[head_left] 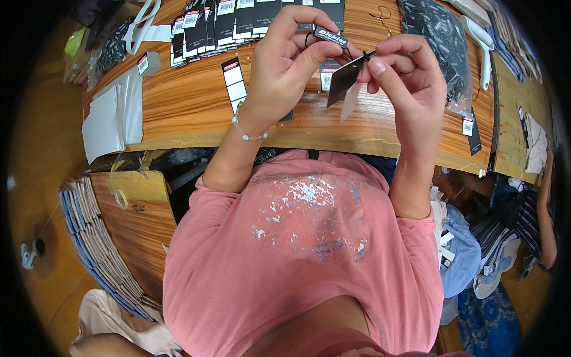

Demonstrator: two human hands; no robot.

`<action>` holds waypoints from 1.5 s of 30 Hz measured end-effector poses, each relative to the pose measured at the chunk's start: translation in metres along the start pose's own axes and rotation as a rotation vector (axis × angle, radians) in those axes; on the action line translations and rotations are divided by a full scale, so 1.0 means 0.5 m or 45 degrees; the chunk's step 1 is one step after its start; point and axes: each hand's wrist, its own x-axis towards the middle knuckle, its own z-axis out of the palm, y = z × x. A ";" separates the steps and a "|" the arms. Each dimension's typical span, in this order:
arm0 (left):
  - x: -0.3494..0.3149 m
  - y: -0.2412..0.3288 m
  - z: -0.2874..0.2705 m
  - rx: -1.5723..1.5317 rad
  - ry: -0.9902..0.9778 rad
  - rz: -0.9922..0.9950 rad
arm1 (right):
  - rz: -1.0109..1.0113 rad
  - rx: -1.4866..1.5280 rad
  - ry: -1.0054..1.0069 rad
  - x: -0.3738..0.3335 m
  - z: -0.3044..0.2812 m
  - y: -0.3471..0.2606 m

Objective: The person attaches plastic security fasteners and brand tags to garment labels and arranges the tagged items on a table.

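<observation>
My left hand (285, 59) is raised over the table, thumb and fingers pinched on a small black label (331, 37) with white lettering and the black loop (307, 39) beside it. My right hand (407, 89) is up just beside it, thumb and forefinger pinching the top corner of a black tag (344, 78), which hangs tilted between the two hands; a paler tag (351, 101) hangs just behind and below it. The label and the tag's corner nearly meet between my fingertips; whether they touch, I cannot tell. A bead bracelet (248, 134) sits on my left wrist.

Below my hands lies the wooden table (178, 101), its edge bending across the view. At its far side a row of black tags (238, 24) with white stickers stands fanned out, overlapping. One tag (233, 80) lies alone on the wood, near my left wrist. To the right sits a clear bag (437, 41) of small dark pieces, with white hangers (483, 47) beside it. At the left end lie clear plastic sleeves (113, 116) and a small white box (148, 63).

Nearer me, my pink shirt (309, 250) fills the lower middle. To my left stands a stack of folded blue and beige cloth (89, 238). To my right is a heap of blue and striped clothes (476, 250).
</observation>
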 end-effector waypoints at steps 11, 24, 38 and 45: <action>0.018 -0.027 0.024 0.043 -0.130 -0.026 | 0.103 0.224 -0.116 -0.012 -0.033 0.002; 0.038 -0.035 0.036 -0.046 -0.213 -0.242 | 0.135 0.416 -0.171 -0.004 -0.072 0.010; 0.021 -0.028 0.051 -0.282 -0.239 -0.386 | -0.159 0.162 0.006 -0.028 -0.045 0.036; 0.010 -0.004 0.036 -0.357 -0.338 -0.464 | -0.032 0.241 -0.038 -0.037 -0.034 0.031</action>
